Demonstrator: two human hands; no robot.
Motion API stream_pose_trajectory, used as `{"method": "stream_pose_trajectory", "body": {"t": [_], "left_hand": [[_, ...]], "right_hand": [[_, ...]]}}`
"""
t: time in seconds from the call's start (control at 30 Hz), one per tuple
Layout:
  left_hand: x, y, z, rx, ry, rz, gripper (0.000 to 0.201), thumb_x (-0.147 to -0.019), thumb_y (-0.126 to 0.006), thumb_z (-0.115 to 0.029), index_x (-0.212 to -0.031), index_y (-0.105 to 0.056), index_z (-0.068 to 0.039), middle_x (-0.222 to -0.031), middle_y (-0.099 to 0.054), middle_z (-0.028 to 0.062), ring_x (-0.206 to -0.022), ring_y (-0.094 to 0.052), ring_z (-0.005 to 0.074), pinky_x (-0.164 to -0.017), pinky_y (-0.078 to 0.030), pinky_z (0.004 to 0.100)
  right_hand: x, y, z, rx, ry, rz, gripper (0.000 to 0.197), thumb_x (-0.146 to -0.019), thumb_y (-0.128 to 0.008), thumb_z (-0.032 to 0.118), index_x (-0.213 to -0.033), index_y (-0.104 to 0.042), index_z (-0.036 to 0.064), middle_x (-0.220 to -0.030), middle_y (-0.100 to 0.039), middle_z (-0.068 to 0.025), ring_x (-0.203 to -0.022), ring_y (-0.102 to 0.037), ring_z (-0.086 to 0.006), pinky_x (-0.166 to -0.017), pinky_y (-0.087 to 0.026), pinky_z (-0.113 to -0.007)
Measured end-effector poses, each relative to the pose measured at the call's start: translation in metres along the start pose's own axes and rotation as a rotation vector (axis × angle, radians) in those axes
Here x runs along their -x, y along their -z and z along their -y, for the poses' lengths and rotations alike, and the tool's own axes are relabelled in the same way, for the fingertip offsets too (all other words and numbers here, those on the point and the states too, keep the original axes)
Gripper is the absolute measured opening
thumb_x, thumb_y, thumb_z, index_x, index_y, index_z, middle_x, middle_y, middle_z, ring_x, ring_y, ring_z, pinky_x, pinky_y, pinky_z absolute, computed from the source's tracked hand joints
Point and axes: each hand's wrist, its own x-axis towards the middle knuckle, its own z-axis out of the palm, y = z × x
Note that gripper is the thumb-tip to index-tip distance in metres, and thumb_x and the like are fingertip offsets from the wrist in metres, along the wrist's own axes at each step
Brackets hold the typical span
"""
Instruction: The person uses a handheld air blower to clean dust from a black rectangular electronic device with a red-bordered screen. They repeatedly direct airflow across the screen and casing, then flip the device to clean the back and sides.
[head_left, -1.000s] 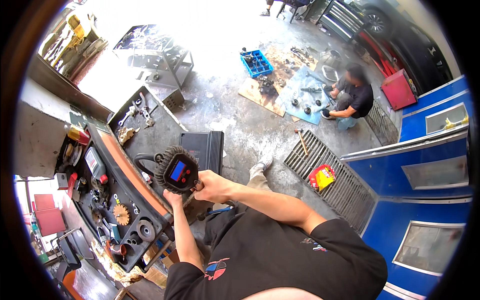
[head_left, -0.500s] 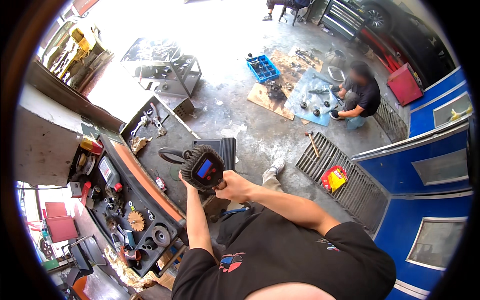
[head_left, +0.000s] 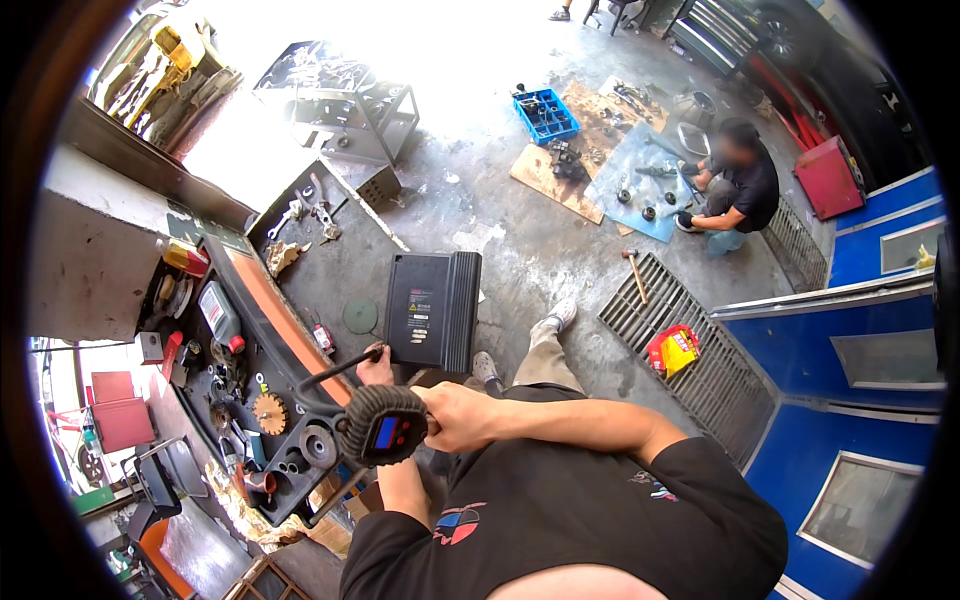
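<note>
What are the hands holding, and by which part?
Right hand: black gauge, by its right side. Left hand: black hose, near its end.

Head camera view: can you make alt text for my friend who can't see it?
A person's right hand holds a black gauge with a lit blue screen; the left hand holds its black hose. Tools lie in a black tray at left; farther off, another person crouches by dark parts on a blue sheet.
</note>
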Motion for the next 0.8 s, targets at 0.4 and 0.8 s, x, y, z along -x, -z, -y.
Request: {"method": "stream_pose_trajectory", "body": {"t": [0.4,0.8], "left_hand": [[0.0,0.001,0.012,0.108,-0.025,-0.017,0.023,-0.083,-0.076,0.002,-0.106,-0.071,0.003,-0.091,-0.07,0.0058,-0.083,-0.063,0.012,-0.077,-0.051,0.0257],[-0.034,-0.032,-0.004,0.142,-0.074,0.008,0.024,-0.084,-0.074,0.003,-0.107,-0.07,0.006,-0.092,-0.071,0.0073,-0.084,-0.065,0.0126,-0.079,-0.052,0.0253]], "right_hand": [[0.007,-0.019,-0.007,0.057,0.003,0.004,0.025,-0.072,-0.064,0.003,-0.089,-0.046,0.0,-0.074,-0.059,-0.0206,-0.076,-0.061,-0.0443,-0.067,-0.047,-0.05],[0.004,-0.001,-0.002,0.058,-0.042,-0.011,0.023,-0.075,-0.06,0.006,-0.092,-0.05,-0.007,-0.077,-0.062,-0.0296,-0.081,-0.063,-0.0468,-0.072,-0.05,-0.051]]}}
